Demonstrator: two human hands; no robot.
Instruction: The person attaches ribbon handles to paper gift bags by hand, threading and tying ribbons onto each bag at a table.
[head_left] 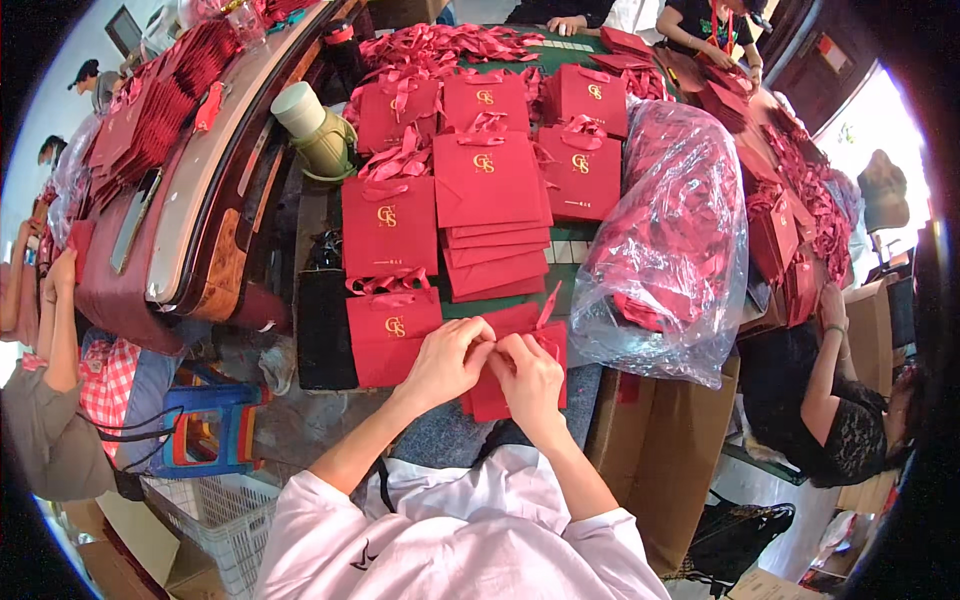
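Low in the middle, a red paper gift bag (pixel 490 400) lies flat in front of me. My left hand (pixel 447 362) is closed in a pinch over the bag's left part. Fingertip to fingertip with it, my right hand (pixel 530 378) pinches too, over the bag's face. Whatever sits between the fingers is too small and covered to make out. A red ribbon (pixel 549 305) sticks up beyond my right hand. Left of my left hand lies another red bag (pixel 395 325) with a gold print and a ribbon handle.
Ahead stands a pile of stacked red bags (pixel 490 190). A clear plastic sack (pixel 665 225) of red ribbons lies at right, above a cardboard box (pixel 660 440). Far left are a greenish cup (pixel 318 135) and a wood-edged table (pixel 200 190). Other people work on both sides.
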